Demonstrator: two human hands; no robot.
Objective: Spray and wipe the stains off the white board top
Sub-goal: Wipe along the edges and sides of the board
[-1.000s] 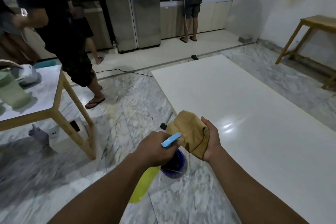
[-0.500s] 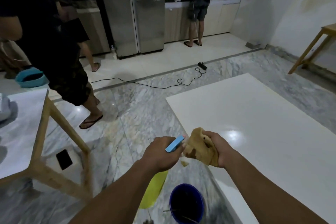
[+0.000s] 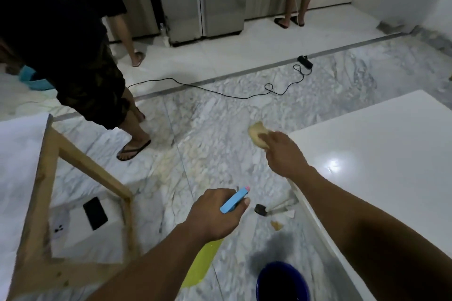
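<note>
My left hand (image 3: 215, 215), low centre, has its fingers clamped on the bottle (image 3: 234, 200). My right hand (image 3: 285, 154) has its fingers clamped on the cloth (image 3: 256, 134), over the floor just beside the board (image 3: 379, 178) at frame right. A bucket (image 3: 281, 281) sits bottom centre.

hands (image 3: 215, 215) (image 3: 285, 154) 2 | spray bottle (image 3: 203, 262) 1 | cloth (image 3: 256, 135) 1 | white board (image 3: 381, 149) 1 | bucket (image 3: 265, 284) 1 | phone (image 3: 95, 212) 1
</note>
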